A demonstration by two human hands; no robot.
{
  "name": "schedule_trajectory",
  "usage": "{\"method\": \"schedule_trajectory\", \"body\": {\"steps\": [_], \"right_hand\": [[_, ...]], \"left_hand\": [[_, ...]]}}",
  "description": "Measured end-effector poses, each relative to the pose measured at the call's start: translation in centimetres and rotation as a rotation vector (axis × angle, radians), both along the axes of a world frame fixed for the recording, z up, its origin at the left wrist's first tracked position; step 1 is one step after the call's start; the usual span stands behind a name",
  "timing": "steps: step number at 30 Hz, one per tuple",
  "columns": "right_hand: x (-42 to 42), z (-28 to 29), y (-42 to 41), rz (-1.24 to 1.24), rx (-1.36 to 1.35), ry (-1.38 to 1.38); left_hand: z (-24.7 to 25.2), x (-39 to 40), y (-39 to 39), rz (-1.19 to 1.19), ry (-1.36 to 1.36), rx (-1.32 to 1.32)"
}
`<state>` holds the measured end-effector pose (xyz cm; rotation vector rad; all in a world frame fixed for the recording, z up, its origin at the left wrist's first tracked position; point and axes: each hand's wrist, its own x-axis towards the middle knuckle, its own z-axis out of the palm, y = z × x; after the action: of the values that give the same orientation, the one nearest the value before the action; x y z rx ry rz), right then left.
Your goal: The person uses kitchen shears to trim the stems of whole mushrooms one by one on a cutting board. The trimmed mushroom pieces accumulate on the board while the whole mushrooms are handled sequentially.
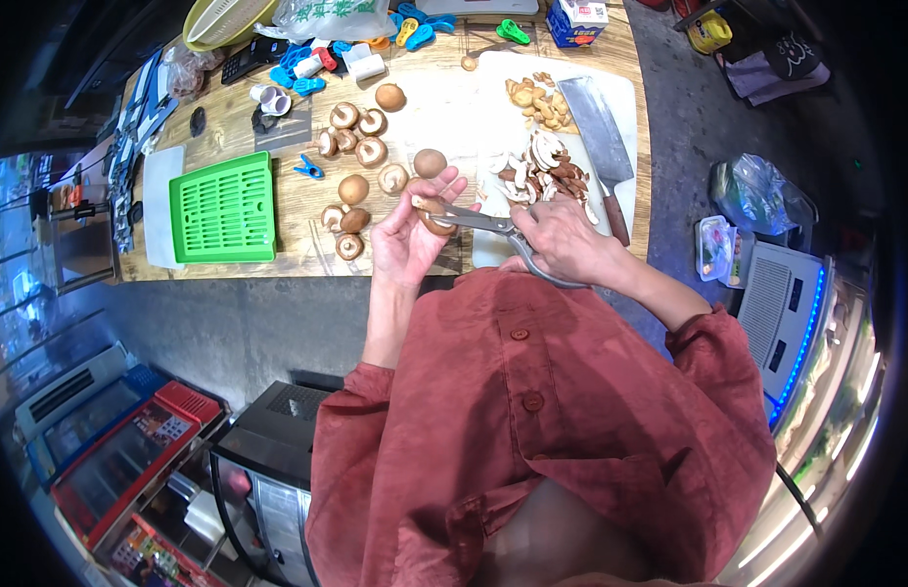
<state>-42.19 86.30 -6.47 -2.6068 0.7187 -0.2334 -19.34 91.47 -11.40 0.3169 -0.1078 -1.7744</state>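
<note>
My left hand (408, 238) holds a brown-capped mushroom (437, 220), its pale stem toward the fingers. A pair of metal scissors (491, 222) is in my right hand (564, 238), with the blades at the mushroom. Several whole mushrooms (371, 151) lie on the wooden table left of and beyond my left hand. Past my right hand, sliced mushrooms (546, 172) are heaped on a white cutting board (623, 95), near a pile of light brown pieces (542, 103). A cleaver (597, 132) rests on the board's right side, its dark handle toward me.
A green slotted plastic tray (223, 209) sits at the table's left over a whitish board (157, 220). Blue, green and yellow clips (307, 167), paper rolls (364, 66), a plastic bag (329, 18) and a box (577, 23) lie farther back. The table's near edge runs just before my body.
</note>
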Motion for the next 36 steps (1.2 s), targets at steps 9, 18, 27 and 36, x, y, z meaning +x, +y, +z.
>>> {"method": "schedule_trajectory", "body": {"steps": [9, 18, 27, 36], "right_hand": [[0.1, 0.0, -0.4, 0.015, -0.064, 0.081], [0.6, -1.3, -0.5, 0.054, -0.074, 0.019], [-1.0, -3.2, 0.0, 0.064, 0.017, 0.041], [-1.1, -5.1, 1.3, -0.136, 0.186, 0.134]], "left_hand": [[0.9, -0.7, -0.4, 0.015, 0.005, -0.037], [0.8, -0.4, 0.2, 0.016, -0.006, 0.099], [-3.2, 3.2, 3.3, 0.215, -0.331, 0.366], [-8.5, 3.6, 1.9, 0.242, -1.424, 0.281]]}}
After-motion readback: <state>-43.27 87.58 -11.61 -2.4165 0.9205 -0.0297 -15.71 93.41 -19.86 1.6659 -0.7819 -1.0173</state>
